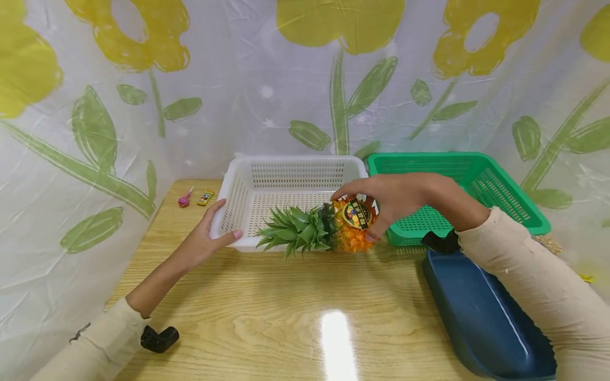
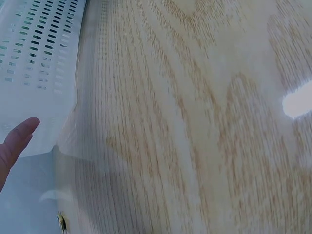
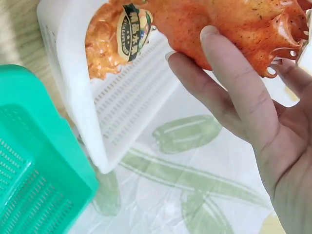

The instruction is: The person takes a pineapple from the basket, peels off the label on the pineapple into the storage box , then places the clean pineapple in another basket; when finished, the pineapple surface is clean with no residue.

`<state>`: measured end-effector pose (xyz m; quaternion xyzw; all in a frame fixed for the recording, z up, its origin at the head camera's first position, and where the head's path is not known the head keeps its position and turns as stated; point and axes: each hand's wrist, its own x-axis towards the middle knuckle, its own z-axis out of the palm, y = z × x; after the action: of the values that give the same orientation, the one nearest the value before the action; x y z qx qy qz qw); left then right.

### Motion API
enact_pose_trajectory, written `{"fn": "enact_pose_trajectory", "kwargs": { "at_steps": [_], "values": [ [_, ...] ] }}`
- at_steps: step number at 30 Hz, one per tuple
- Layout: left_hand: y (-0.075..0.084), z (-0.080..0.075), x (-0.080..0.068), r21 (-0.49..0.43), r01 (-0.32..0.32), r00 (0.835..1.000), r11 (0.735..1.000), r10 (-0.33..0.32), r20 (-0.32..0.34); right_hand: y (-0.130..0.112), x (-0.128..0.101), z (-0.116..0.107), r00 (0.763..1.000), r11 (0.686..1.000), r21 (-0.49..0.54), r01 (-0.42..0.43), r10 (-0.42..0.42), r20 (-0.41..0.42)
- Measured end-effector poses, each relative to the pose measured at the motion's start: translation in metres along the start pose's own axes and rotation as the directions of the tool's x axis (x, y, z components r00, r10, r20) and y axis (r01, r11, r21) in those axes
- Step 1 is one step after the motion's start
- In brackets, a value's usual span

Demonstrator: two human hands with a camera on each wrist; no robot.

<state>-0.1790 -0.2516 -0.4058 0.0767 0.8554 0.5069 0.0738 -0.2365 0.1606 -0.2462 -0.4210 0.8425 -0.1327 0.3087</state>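
Head view: right grip (image 1: 400,191) holds a spiky orange pineapple (image 1: 329,227) with green crown at the near right rim of a white perforated plastic basket (image 1: 297,181); rim contact is unclear. Left grip (image 1: 206,238) clasps the basket's near left corner.

- A white plastic basket (image 2: 53,105) with rows of little holes is at the top left.
- Part of the left hand (image 2: 13,146) pokes in from the left edge, by the basket's smooth part.
- The wooden tabletop (image 2: 170,146) has wavy brown lines and a bright white shine (image 2: 299,101).
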Motion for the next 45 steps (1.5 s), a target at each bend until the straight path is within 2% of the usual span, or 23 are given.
{"fn": "enact_pose_trajectory", "kwargs": {
  "at_steps": [15, 23, 28, 35, 45],
  "values": [
    [0.0, 0.0, 0.0, 0.009, 0.006, 1.0, 1.0, -0.006, 0.002, -0.015, -0.019, 0.026, 0.998, 0.997, 0.062, 0.044, -0.046, 0.04],
    [0.0, 0.0, 0.0, 0.013, 0.006, 1.0, 1.0, -0.006, 0.006, -0.018, -0.018, 0.062, 0.987, 0.985, 0.142, 0.094, -0.112, 0.118],
    [0.0, 0.0, 0.0, 0.026, 0.004, 1.0, 1.0, -0.004, -0.001, -0.016, -0.009, 0.086, 0.984, 0.984, 0.153, 0.087, -0.109, 0.141],
    [0.0, 0.0, 0.001, 0.031, 0.003, 1.0, 1.0, -0.003, 0.001, -0.011, 0.0, 0.11, 0.994, 0.993, 0.085, 0.081, -0.087, 0.07],
    [0.003, 0.0, 0.0, 0.06, 0.014, 1.0, 0.998, -0.014, 0.002, -0.004, 0.006, 0.131, 1.0, 1.0, 0.015, 0.006, -0.006, -0.018]
  ]
}}
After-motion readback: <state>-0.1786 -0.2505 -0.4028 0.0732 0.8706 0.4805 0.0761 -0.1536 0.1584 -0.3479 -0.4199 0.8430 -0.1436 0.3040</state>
